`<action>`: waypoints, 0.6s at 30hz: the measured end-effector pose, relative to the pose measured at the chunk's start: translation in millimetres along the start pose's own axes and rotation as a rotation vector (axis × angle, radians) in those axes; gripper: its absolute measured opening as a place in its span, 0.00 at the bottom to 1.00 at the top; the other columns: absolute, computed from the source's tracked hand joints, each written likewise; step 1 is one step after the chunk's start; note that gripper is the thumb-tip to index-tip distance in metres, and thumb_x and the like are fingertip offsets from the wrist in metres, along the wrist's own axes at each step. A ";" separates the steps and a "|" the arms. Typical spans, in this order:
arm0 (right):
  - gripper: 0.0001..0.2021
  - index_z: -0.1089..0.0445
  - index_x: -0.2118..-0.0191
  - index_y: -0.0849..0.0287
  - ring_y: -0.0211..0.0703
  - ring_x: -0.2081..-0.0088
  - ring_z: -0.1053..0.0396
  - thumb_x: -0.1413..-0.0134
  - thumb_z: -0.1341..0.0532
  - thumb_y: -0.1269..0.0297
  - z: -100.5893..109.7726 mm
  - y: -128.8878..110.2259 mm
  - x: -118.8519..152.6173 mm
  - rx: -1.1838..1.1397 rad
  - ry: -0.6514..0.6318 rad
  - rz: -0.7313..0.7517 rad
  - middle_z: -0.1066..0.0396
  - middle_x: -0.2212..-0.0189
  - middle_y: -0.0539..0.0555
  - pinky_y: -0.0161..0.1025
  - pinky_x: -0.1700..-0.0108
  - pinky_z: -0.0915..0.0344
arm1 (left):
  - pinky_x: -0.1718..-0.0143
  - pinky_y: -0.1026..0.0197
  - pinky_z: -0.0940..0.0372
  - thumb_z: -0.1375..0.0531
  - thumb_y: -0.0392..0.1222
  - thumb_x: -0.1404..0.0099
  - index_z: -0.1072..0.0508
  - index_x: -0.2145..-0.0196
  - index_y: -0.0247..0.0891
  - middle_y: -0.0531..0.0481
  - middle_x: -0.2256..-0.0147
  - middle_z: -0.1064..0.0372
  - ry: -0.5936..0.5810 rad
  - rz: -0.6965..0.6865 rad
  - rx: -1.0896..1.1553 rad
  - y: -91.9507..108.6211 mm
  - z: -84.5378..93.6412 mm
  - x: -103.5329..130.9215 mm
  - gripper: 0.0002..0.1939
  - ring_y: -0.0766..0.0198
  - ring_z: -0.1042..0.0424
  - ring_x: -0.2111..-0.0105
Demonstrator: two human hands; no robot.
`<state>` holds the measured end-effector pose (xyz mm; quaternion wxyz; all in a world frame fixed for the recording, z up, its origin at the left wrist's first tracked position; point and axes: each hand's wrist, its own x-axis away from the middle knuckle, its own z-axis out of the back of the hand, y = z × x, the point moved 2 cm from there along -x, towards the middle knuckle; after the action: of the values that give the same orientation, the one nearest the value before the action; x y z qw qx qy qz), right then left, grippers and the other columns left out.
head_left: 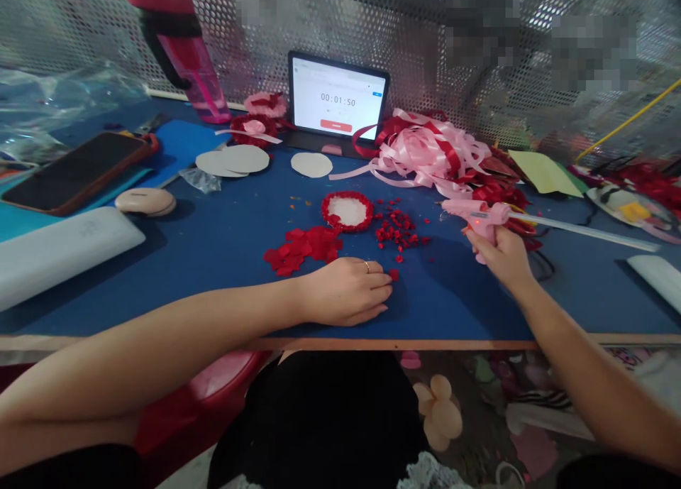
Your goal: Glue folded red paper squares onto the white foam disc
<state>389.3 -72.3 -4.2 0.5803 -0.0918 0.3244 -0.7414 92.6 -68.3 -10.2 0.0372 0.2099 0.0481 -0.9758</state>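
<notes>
The main danger, I think, comes from the pink plastic glue gun: its small orange light suggests that it is powered, so a careless swing of its nozzle could burn the left hand or leave glue on the heap of pink satin ribbon behind it. The long translucent glue stick sticks far out of its back, and it could catch on things at that side if the gun turns. Also, a sideways sweep of the left wrist could scatter the loose red fabric squares. The white round disc with a ruffled red rim lies flat on the blue table, just beyond the left hand and well to the left of the right hand, with small crumpled red pieces beside it. The right hand is closed around the gun's handle. The left hand rests low, fingers bent and close together, beside a single red square; whether it pinches this, I cannot tell.
</notes>
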 end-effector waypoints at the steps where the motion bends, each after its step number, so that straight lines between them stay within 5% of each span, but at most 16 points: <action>1: 0.17 0.35 0.74 0.57 0.42 0.81 0.32 0.54 0.42 0.46 -3.6 4.4 -2.5 0.024 -0.021 -0.024 0.33 0.83 0.50 0.38 0.76 0.36 | 0.63 0.61 0.33 0.50 0.41 0.35 0.27 0.62 0.34 0.43 0.63 0.28 0.004 0.000 0.009 -0.2 -0.1 0.0 0.13 0.61 0.30 0.61; 5: 0.18 0.34 0.67 0.58 0.45 0.75 0.30 0.52 0.44 0.46 -4.2 13.9 -4.9 0.100 -0.037 0.018 0.30 0.77 0.52 0.40 0.71 0.35 | 0.62 0.61 0.33 0.49 0.41 0.35 0.27 0.62 0.34 0.43 0.62 0.28 0.001 -0.010 0.039 -1.3 0.2 0.0 0.13 0.61 0.30 0.61; 12: 0.14 0.42 0.67 0.54 0.37 0.76 0.41 0.53 0.40 0.51 21.8 19.5 29.5 -0.054 0.279 0.121 0.42 0.76 0.46 0.36 0.73 0.41 | 0.62 0.59 0.32 0.50 0.42 0.34 0.27 0.62 0.33 0.43 0.60 0.28 -0.026 -0.016 0.016 -0.9 0.3 -0.3 0.14 0.60 0.30 0.60; 15: 0.10 0.41 0.73 0.55 0.36 0.78 0.42 0.47 0.43 0.56 25.3 -3.7 51.9 -0.006 0.125 0.240 0.41 0.79 0.46 0.34 0.76 0.43 | 0.61 0.60 0.32 0.50 0.42 0.34 0.27 0.62 0.33 0.43 0.60 0.28 -0.024 -0.014 0.024 -0.9 0.5 -0.6 0.14 0.60 0.30 0.60; 18: 0.10 0.40 0.77 0.55 0.37 0.77 0.38 0.48 0.42 0.61 30.7 -56.4 77.5 0.300 -0.030 0.636 0.37 0.81 0.47 0.37 0.72 0.41 | 0.60 0.60 0.32 0.49 0.41 0.35 0.27 0.62 0.33 0.43 0.62 0.28 -0.021 -0.012 0.034 -1.1 0.4 -0.6 0.13 0.61 0.29 0.60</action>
<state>335.9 -148.5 34.0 0.7940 0.0894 0.2158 -0.5613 92.9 -67.1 -9.5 0.0282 0.1997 0.0324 -0.9789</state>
